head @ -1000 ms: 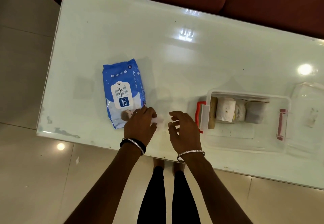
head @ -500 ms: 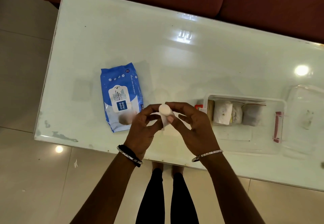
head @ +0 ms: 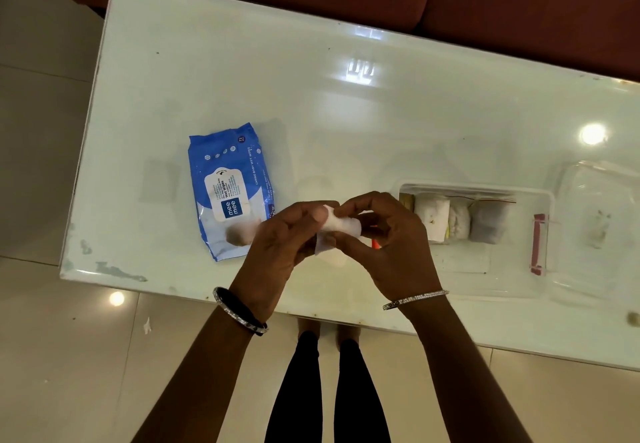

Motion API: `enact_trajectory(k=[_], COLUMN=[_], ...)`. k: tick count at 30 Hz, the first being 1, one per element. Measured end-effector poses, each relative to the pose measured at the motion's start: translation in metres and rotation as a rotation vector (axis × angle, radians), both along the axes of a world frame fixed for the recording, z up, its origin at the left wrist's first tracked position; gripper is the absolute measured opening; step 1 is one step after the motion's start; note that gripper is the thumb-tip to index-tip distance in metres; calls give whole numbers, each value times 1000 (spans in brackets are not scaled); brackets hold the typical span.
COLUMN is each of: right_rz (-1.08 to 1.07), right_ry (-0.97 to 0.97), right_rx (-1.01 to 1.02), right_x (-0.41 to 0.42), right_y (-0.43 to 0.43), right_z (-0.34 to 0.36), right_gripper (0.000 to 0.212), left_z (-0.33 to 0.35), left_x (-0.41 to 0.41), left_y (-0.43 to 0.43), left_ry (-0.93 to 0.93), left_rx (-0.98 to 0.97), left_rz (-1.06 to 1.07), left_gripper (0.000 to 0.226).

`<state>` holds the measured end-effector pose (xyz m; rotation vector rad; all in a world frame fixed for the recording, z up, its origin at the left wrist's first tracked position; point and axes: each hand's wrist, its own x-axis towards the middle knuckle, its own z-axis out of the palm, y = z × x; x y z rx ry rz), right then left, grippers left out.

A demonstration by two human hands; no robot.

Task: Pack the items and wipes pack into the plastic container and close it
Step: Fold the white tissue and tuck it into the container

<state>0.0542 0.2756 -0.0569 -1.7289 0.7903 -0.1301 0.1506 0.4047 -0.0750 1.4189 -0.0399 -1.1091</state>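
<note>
Surface: glossy pale table [head: 242, 71] over a tiled floor, dark red seating behind it
Left hand: my left hand [head: 277, 241] hovers above the near table edge, fingers curled in, thumb and forefinger pinching the left end of a small white piece [head: 337, 226]
Right hand: my right hand [head: 391, 245] faces it, fingers bent close, tips pressed on the right end of the same white piece
White piece: I see it folded or rolled, a loose flap hanging below between my two hands; I cannot tell whether it is cloth or tissue
Wipes pack: blue wipes pack [head: 232, 189] lies flat on the table just left of my left hand, not touched
Container: clear plastic container [head: 547, 234] stands open on the table to my right, with a red latch [head: 538, 245] at its far-right end
Contents: several rolled items [head: 460, 217] sit in a row along the container's far wall
Lid: a clear lid [head: 602, 220] lies on the table just right of the container
</note>
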Motion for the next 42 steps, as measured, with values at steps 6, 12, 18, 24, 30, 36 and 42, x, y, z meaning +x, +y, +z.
enact_trajectory(k=[6,12,18,24,30,36,42], right_rz=[-17,-123,-195,-197,-109,-185,-224], right_ry=[-25,-72,-126,-118,-164,-163,-137], right_rx=[118,444,555,493,563,640,655], right_x=[-6,-13,-18,-21,-24,-29,-31], right_y=[-12,-18,-17,-21,-19,-19,-18], right_z=[-3,-8,-11,-15,-13,-20,-24], right_gripper=[30,39,28,32,36,41,41], left_z=[-1,-4,-2,1,4,4,5], left_x=[-2,-5,-7,-4,-7,-7,-10], left_y=[-4,-5,-9,-13,-17,-16,-20], left_ry=[-38,-13,43,254,353,437,211], left_rx=[1,5,-16,69,159,172,202], left_rz=[-26,-8,4,64,80,130,-38], left_gripper=[41,33,37,46,41,53,37])
